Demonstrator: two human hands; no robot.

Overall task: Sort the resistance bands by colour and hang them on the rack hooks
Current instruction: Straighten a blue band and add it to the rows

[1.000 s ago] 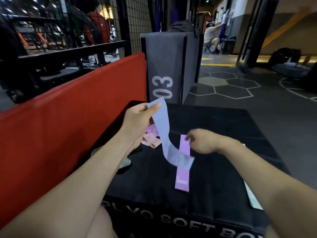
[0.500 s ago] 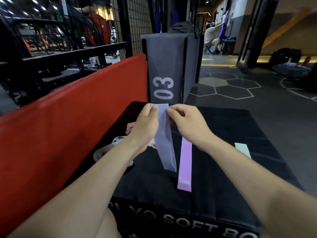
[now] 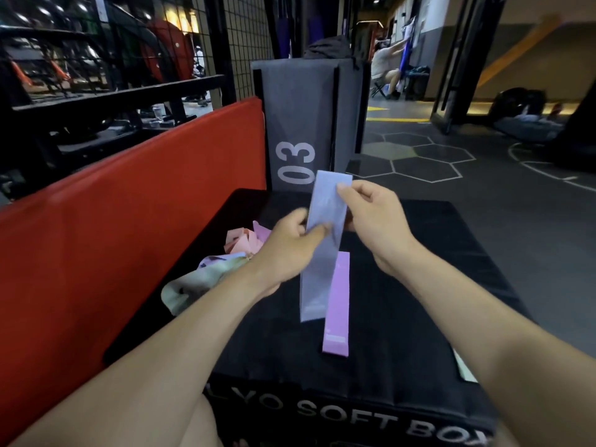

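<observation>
A red padded mat filled the left of the frame, its lower edge cut off. In the lower centre stood a black soft plyo box, the first letter of its printed name hidden behind the left forearm. Behind it, at upper centre, rose a grey box marked 03. A black wire rack occupied the upper left; its hooks could not be made out in the dim light.

A lavender-blue band hung upright in the centre of the frame, its lower end reaching down to the box top. The right hand pinched the band's right edge near the top between thumb and fingers. The left hand sat lower on the same band, thumb pressed across its front at mid-length, the fingers behind it hidden.

A pink-purple band lay flat on the box just right of the hanging band, its upper end covered by it. At the box's left edge lay a heap of bands, pink, lilac and pale green, partly hidden by the left wrist. A pale green strip showed at lower right, mostly covered by the right forearm.
</observation>
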